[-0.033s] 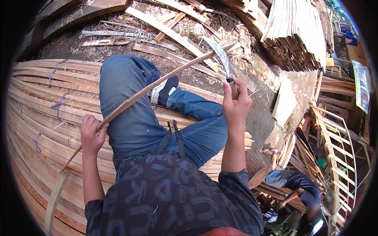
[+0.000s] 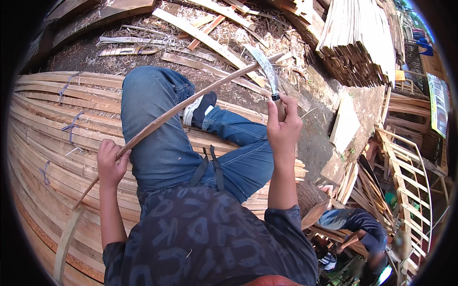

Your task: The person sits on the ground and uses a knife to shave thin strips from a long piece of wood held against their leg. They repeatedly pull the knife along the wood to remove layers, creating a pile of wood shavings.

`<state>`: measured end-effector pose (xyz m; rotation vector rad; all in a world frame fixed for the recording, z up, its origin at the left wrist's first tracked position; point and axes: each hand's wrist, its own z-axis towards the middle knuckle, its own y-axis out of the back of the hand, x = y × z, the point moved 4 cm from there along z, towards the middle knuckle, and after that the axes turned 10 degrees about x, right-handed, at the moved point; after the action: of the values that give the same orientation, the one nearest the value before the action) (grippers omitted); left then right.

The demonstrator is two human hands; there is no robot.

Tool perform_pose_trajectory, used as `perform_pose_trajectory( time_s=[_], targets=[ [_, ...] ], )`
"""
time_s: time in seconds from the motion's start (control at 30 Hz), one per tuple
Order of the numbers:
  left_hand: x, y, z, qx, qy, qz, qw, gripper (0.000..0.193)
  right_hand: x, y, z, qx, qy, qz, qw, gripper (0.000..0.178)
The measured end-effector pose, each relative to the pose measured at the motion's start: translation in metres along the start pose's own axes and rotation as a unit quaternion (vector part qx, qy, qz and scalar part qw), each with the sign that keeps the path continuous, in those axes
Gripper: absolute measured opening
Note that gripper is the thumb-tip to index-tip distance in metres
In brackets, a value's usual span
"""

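My left hand (image 2: 113, 161) is closed round a long thin wooden strip (image 2: 179, 106). The strip slants over my bent left knee, its far end up and to the right. Gripped by its wooden handle in my right hand (image 2: 285, 125) is a sickle (image 2: 270, 71) with a curved, grey-stained blade. The blade overlaps the strip close to its far end; whether they touch, I cannot tell. My right thumb lies along the handle, which my fingers partly hide.
Long wooden strips (image 2: 52, 128) tied with purple cord lie on the left. A sheathed knife (image 2: 126, 51) rests among shavings and offcuts ahead. Stacked thin boards (image 2: 355, 52) stand at the far right, a wooden ladder-like frame (image 2: 410, 190) at right. Another person (image 2: 362, 226) works lower right.
My right hand and the sickle have shifted slightly left and toward me. My left hand and the wooden strip have stayed almost in place. The other person has moved a little.
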<state>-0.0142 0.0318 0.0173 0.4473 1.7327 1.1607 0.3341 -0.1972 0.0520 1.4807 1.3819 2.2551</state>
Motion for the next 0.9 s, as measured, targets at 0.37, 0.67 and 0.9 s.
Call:
perform_pose_trajectory(
  time_s=[0.37,0.67,0.9],
  targets=[
    [-0.004,-0.001,0.002,-0.006,-0.015,0.003,1.0,0.021,-0.023,0.01,0.009,0.003,-0.061,0.034,0.998,0.022],
    [-0.009,0.0,0.005,-0.003,-0.013,-0.002,1.0,0.02,-0.026,0.008,0.011,-0.013,-0.054,0.018,0.998,0.018],
    [-0.012,0.0,0.005,-0.002,-0.003,0.004,1.0,0.02,-0.047,0.016,0.016,-0.067,-0.111,-0.035,0.991,0.017]
  ],
)
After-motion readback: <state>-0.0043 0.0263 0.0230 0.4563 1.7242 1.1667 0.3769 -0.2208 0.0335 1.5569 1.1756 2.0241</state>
